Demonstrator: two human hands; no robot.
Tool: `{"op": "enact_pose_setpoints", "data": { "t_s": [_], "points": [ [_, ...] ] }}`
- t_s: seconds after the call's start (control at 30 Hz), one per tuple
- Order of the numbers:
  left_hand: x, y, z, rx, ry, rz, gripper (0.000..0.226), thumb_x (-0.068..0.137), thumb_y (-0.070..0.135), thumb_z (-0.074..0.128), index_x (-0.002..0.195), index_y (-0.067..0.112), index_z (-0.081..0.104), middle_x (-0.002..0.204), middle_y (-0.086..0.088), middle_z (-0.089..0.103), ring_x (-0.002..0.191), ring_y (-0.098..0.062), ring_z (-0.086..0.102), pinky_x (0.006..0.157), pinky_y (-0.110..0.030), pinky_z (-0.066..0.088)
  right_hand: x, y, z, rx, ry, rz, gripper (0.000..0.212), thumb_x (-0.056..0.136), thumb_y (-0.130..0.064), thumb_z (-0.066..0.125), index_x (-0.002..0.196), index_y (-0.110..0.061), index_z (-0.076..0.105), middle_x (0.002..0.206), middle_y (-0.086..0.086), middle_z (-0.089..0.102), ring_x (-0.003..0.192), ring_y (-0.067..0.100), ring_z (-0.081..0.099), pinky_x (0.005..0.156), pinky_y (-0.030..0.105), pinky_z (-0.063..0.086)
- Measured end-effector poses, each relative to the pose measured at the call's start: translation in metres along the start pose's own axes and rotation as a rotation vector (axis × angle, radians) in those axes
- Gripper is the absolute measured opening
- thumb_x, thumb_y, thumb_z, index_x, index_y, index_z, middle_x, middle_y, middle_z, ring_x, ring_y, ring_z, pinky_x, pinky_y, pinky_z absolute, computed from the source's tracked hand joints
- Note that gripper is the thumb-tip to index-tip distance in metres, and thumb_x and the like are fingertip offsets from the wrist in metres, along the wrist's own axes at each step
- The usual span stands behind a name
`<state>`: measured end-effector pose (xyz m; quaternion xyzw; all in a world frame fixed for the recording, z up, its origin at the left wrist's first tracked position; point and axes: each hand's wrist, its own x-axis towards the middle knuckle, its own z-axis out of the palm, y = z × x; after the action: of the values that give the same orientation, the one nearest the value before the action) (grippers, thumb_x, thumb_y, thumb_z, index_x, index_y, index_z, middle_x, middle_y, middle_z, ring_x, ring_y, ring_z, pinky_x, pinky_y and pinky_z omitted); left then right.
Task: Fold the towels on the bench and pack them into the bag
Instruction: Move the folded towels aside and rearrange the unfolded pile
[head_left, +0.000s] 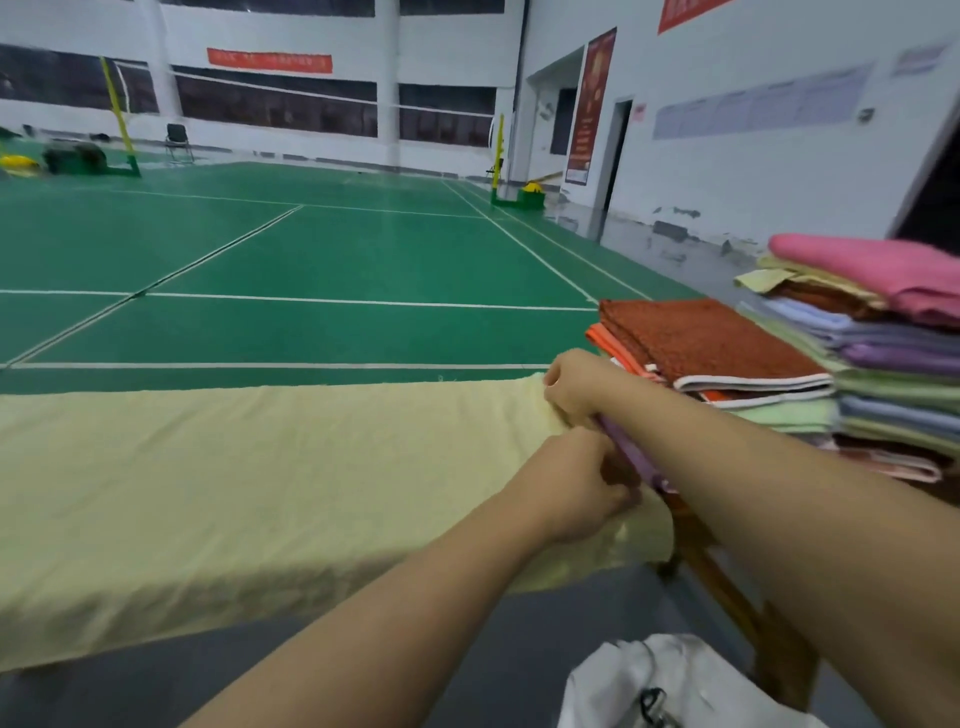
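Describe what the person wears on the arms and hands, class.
Nothing shows on them. Both forearms are bare, with no sleeve in view. The left hand and right hand have no gloves, and no watch, ring or band shows on either wrist or the fingers.

The yellow towel (234, 483) runs off the left edge and hides the worktop beneath it. The white bag (675, 686) is cut by the bottom edge. The towel stacks (857, 353) leave the right edge (pink one topmost). Wall banners' lettering (269, 60) is too blurred to read.
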<state>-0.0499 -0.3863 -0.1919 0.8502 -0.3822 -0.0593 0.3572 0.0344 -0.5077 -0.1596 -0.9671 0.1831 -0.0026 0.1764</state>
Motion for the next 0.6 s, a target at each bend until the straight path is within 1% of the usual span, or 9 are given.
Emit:
{"op": "enact_pose_setpoints", "data": {
  "t_s": [0.1,0.2,0.27,0.33,0.43,0.47,0.5,0.53,0.6],
  "points": [
    [0.002,0.001,0.002,0.282,0.064,-0.119,0.039,0.089,0.053,0.061,0.104,0.018,0.067,0.104,-0.01,0.07,0.095,-0.034,0.066,0.07,-0.036,0.047,0.009,0.0,0.003,-0.155,0.005,-0.032,0.031,0.09,-0.024,0.065,0.116,-0.007,0.072,0.117,0.013,0.072,0.106,0.032,0.067,0.09,0.033,0.055],
    [-0.003,-0.004,-0.002,0.428,0.119,-0.237,0.059,0.08,0.078,0.057,0.097,0.021,0.059,0.105,-0.01,0.069,0.095,-0.034,0.066,0.067,-0.034,0.039,0.011,-0.003,0.003,-0.261,-0.005,-0.031,0.035,0.091,-0.033,0.07,0.109,-0.003,0.068,0.111,0.017,0.068,0.101,0.032,0.065,0.074,0.029,0.045],
    [-0.004,-0.008,-0.007,0.473,0.134,-0.28,0.06,0.076,0.082,0.057,0.088,0.024,0.05,0.103,-0.008,0.068,0.093,-0.032,0.065,0.066,-0.033,0.038,0.011,-0.006,-0.001,-0.315,-0.04,0.03,0.05,0.094,-0.041,0.068,0.124,-0.002,0.063,0.124,0.017,0.065,0.113,0.032,0.063,0.077,0.031,0.045],
    [-0.003,-0.012,-0.013,0.465,0.092,-0.31,0.058,0.077,0.078,0.061,0.086,0.023,0.047,0.097,-0.005,0.065,0.086,-0.029,0.06,0.066,-0.033,0.039,0.007,-0.009,-0.009,-0.328,-0.108,0.088,0.056,0.096,-0.041,0.066,0.134,-0.002,0.057,0.135,0.015,0.061,0.123,0.031,0.059,0.091,0.033,0.048],
    [0.001,-0.017,-0.018,0.357,0.001,-0.31,0.049,0.082,0.065,0.068,0.079,0.021,0.047,0.077,0.001,0.056,0.077,-0.025,0.056,0.064,-0.033,0.041,0.008,-0.012,-0.016,-0.287,-0.162,0.061,0.042,0.092,-0.019,0.071,0.127,0.002,0.061,0.132,0.019,0.062,0.122,0.035,0.059,0.084,0.035,0.047],
    [0.001,-0.019,-0.019,0.318,-0.025,-0.304,0.046,0.083,0.06,0.07,0.078,0.02,0.049,0.074,0.001,0.055,0.077,-0.024,0.057,0.064,-0.033,0.042,0.005,-0.014,-0.018,-0.314,-0.203,0.067,0.041,0.097,-0.02,0.066,0.13,0.003,0.06,0.134,0.018,0.061,0.12,0.034,0.06,0.088,0.037,0.047],
    [0.002,-0.02,-0.021,0.284,-0.044,-0.297,0.042,0.085,0.056,0.071,0.08,0.019,0.053,0.075,0.001,0.056,0.077,-0.023,0.058,0.064,-0.033,0.043,0.003,-0.016,-0.02,-0.306,-0.236,0.119,0.044,0.102,-0.027,0.059,0.135,0.002,0.057,0.136,0.016,0.06,0.114,0.031,0.06,0.095,0.037,0.046],
    [0.002,-0.022,-0.024,0.249,-0.06,-0.298,0.038,0.086,0.053,0.071,0.083,0.017,0.057,0.076,0.0,0.058,0.078,-0.023,0.059,0.064,-0.033,0.044,-0.001,-0.018,-0.024,-0.308,-0.249,0.17,0.048,0.104,-0.033,0.054,0.138,0.001,0.055,0.132,0.014,0.062,0.102,0.027,0.059,0.098,0.035,0.045],
    [0.001,-0.026,-0.031,0.169,-0.087,-0.302,0.033,0.089,0.046,0.071,0.083,0.014,0.063,0.075,-0.001,0.059,0.072,-0.021,0.056,0.064,-0.033,0.043,0.0,-0.02,-0.026,-0.285,-0.26,0.195,0.043,0.105,-0.035,0.053,0.129,0.0,0.059,0.099,0.01,0.066,0.075,0.02,0.054,0.088,0.033,0.048]
  ]
}}
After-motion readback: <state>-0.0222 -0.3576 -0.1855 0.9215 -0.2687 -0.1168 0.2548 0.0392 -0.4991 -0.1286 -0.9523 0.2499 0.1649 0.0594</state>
